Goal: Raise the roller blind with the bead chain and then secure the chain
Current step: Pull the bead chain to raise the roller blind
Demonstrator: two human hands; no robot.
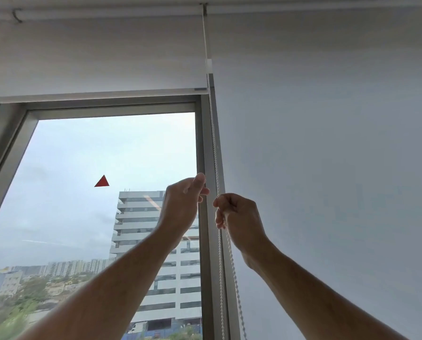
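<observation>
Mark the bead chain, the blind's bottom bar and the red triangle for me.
bead chain (214,148), head view, on the strand above the right hand
bottom bar (94,93), head view, mid-length of the bar
red triangle (102,181), head view, centre of the sticker

White blind (94,69), white bead chain (216,165), seemingly grey frame (202,143).

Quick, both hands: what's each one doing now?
Left hand: closed; whether it grips a strand cannot be told.
Right hand: closed on the white bead chain.
</observation>
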